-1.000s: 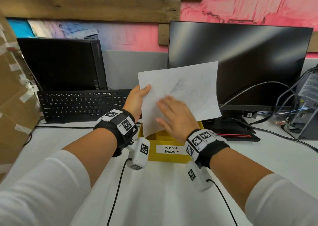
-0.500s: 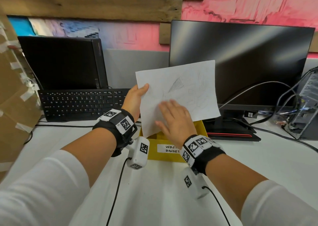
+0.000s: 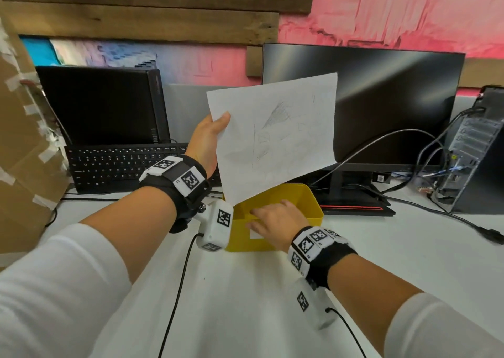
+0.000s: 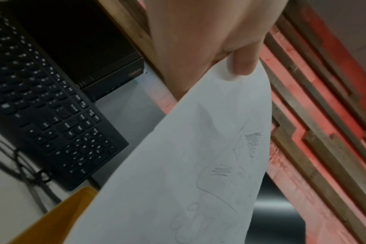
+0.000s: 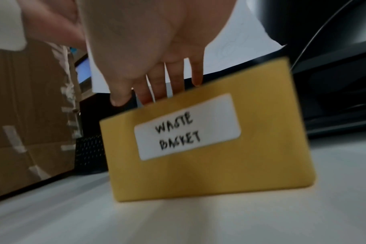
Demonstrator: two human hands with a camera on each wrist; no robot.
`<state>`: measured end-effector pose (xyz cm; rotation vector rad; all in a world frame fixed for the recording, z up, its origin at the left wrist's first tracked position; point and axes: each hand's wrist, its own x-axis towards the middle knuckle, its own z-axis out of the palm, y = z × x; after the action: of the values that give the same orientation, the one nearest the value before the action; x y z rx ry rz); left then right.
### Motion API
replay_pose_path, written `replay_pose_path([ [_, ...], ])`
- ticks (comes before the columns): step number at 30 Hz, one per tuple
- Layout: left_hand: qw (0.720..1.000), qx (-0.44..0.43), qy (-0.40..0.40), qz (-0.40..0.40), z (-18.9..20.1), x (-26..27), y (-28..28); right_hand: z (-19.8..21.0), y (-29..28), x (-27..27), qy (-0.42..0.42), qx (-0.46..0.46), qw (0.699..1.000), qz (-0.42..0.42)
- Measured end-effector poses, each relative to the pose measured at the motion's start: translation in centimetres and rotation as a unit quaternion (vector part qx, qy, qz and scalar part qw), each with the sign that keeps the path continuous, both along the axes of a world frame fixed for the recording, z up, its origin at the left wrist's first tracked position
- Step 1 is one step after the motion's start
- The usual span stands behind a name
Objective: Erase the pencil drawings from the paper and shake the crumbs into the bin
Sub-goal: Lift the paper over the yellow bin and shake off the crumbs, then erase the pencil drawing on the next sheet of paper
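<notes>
Paper [image 3: 275,136] is thin and limp, so I judge it light, floppy and easy to crease; a pinch at one edge will carry it, and a second hold on the opposite edge would stop it flapping. From the head view I see it held nearly upright over the yellow bin [image 3: 289,199], its lowest corner just above the bin's left rim, faint pencil marks showing on its face. My left hand [image 3: 207,139] is raised, wrist bent back, thumb on the front of the sheet's left edge. My right hand [image 3: 275,218] is low, palm down over the bin's near wall, fingers straight and holding nothing.

The left wrist view shows the thumb [image 4: 242,64] pressed on the sheet's edge; the fingers behind it are hidden.

The right wrist view, blurred, shows straight, spread fingers [image 5: 196,74] at the bin's top rim, above the "WASTE BASKET" label [image 5: 186,127]; the bin stands on the desk [image 5: 178,219].
</notes>
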<state>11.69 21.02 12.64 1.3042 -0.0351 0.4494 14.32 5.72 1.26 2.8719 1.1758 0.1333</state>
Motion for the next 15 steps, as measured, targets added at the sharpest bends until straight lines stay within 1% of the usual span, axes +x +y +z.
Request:
replay_pose_path([
  [2, 1.0, 0.011, -0.008, -0.001, 0.9, -1.2, -0.3, 1.1, -1.2, -0.9, -0.024, 0.029, 0.999, -0.015],
  [4, 1.0, 0.021, -0.018, -0.01, 1.8, -2.6, -0.7, 2.4, -2.5, -1.8, -0.051, 0.082, 0.995, -0.033],
  [6, 0.999, 0.025, -0.026, -0.017, 2.5, -4.3, -1.1, 3.8, -4.2, -3.0, -0.078, 0.152, 0.984, -0.056],
  [8, 0.999, 0.023, -0.023, -0.012, 2.7, -5.7, -1.5, 5.0, -5.8, -4.4, -0.101, 0.199, 0.972, -0.079],
  [11, 0.999, 0.034, 0.015, 0.013, 1.3, -7.5, -2.5, 5.8, -8.3, -6.7, -0.114, 0.211, 0.964, -0.113],
  [15, 0.991, 0.074, 0.114, -0.003, -3.1, -9.7, -4.3, 4.4, -10.9, -9.7, -0.089, 0.21, 0.963, -0.143],
])
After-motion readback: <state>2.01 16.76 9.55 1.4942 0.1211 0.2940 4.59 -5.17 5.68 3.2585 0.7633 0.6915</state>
